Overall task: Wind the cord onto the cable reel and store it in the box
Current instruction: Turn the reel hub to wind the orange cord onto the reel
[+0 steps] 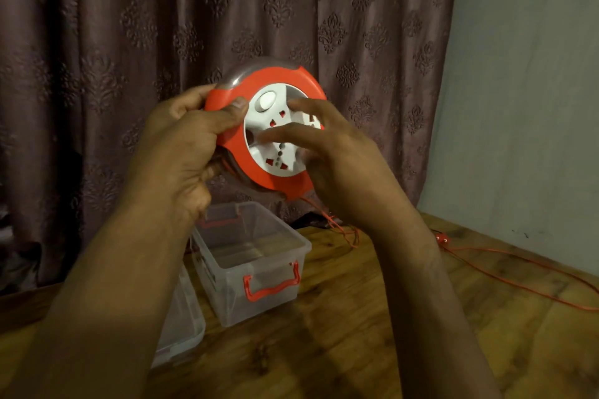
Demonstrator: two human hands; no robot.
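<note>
Dim, warm indoor light; right hand's fingers [291, 136] motion-blurred, edges slightly bowed

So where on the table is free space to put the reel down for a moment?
The bare wood in front of the open box, between the two arms, is free. Right of the right hand the cord and its plug cross the table, so it is crowded there. On the left, the lid lies beside the box.
</note>
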